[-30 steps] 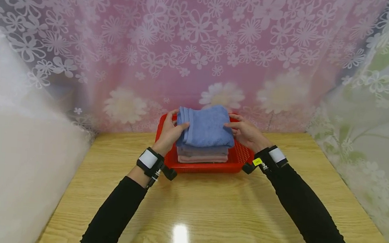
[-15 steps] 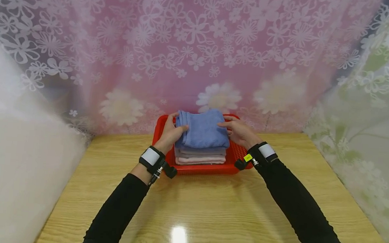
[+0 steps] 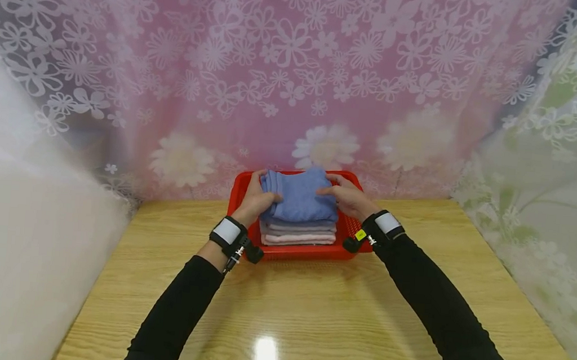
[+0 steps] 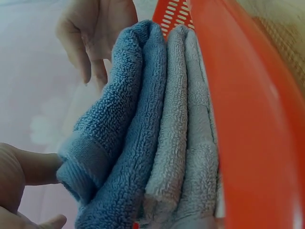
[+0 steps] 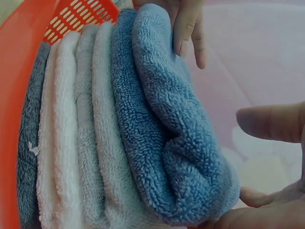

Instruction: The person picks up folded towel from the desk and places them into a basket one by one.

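Note:
A folded blue towel (image 3: 299, 200) lies on top of a stack of folded towels (image 3: 304, 238) inside a red basket (image 3: 308, 254). My left hand (image 3: 254, 203) grips its left end, thumb over the top and fingers round the far left side. At its right end is my right hand (image 3: 352, 199), the fingers touching the far side. In the right wrist view the right thumb (image 5: 271, 121) is straight and apart from the blue towel (image 5: 176, 124). Grey, white and dark towels (image 5: 69, 129) show edge-on below it; the stack's underside is hidden by the basket wall.
The basket stands near the back of a wooden table (image 3: 359, 310), close to a pink flowered curtain (image 3: 275, 88). A white sheet (image 3: 25, 227) hangs at the left, a green-patterned curtain (image 3: 534, 222) at the right. Wrist cameras (image 3: 252, 252) sit beside the basket's front rim.
The blue towel has come down a little onto the stack. My right hand has moved left and down, its thumb now farther over the towel; my left hand has lowered slightly with it.

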Motion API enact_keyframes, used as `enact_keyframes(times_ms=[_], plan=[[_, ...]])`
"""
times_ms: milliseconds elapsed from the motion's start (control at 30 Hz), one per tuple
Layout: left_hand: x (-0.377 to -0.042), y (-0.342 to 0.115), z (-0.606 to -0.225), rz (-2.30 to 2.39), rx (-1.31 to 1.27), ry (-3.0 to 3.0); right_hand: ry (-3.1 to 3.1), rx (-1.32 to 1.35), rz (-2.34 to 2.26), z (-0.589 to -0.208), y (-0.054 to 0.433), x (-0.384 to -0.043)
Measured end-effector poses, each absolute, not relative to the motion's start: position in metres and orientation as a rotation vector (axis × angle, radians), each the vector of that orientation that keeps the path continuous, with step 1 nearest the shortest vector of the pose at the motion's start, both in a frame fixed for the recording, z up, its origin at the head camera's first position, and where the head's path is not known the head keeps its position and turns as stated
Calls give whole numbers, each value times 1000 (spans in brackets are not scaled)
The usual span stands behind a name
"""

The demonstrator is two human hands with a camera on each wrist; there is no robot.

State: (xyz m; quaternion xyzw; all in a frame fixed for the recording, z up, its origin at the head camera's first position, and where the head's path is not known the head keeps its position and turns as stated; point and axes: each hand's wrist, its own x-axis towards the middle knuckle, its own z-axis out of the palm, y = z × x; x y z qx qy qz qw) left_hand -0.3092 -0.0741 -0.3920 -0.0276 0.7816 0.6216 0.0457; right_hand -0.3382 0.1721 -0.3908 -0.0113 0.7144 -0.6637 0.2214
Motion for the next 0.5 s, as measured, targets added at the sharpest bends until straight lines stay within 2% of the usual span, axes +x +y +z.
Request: enact_keyframes(times_ms=[500], plan=[[-309, -72, -400, 1648, -55, 2535, 2165, -116, -1422, -399, 175, -338]])
